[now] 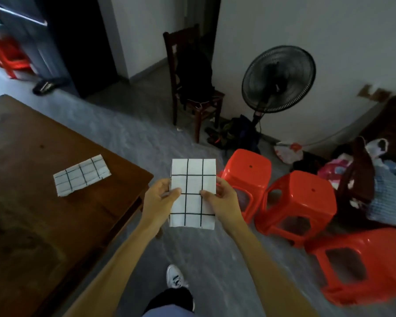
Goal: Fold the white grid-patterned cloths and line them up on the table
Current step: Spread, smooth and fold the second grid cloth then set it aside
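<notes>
Head view, only one available. Both hands hold one folded grid cloth (193, 192) in the air over the floor, right of the tabletop (32, 213) edge. Left hand (160, 197) pinches the left edge, thumb on top, fingers curled under. Right hand (222, 197) does the same on the right edge. Both closed on the cloth, neither free. Cloth looks flat and rectangular, long axis pointing away from the person, folded layers visible at the near edge.

Second folded cloth (82, 175) already lies on the tabletop near its right edge, well apart from the held one, turned at an angle.

Three red plastic stools (247, 179) on the floor to the right, standing fan (279, 78) and wooden chair (192, 88) behind. Not relevant.

Judgement: fold looks done, step in hand is placement. To do it well: keep both pinches on so layers don't slip, carry left over the tabletop, match the angle of the laid cloth, set down just beside it with edges level, release both sides together, then press flat.
</notes>
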{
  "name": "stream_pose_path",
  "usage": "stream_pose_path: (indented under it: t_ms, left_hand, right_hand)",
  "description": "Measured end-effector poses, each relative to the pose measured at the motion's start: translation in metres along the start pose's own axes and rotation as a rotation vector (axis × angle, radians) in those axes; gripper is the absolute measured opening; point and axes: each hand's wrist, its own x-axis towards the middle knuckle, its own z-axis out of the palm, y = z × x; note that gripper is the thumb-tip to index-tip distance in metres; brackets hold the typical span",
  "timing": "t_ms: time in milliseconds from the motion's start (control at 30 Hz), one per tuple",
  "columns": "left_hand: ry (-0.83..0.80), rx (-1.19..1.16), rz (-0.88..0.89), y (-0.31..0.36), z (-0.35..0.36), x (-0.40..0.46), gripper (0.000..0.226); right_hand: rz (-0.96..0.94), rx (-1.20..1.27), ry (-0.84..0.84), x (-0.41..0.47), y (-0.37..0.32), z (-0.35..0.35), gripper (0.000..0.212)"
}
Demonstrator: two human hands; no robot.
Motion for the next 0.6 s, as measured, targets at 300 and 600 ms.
stream_pose_path:
  t_ms: [300,600]
  left_hand:
    - [0.130,0.042,0.045,0.023,-0.023,0.157,0.018]
    - [0.381,0.023,-0.066,-0.011,-0.062,0.279,0.014]
  right_hand:
    - [-0.041,-0.152,-0.161,0.175,-0.048,0.062,0.038]
    - [0.024,-0.151,-0.398,0.319,-0.037,0.145,0.036]
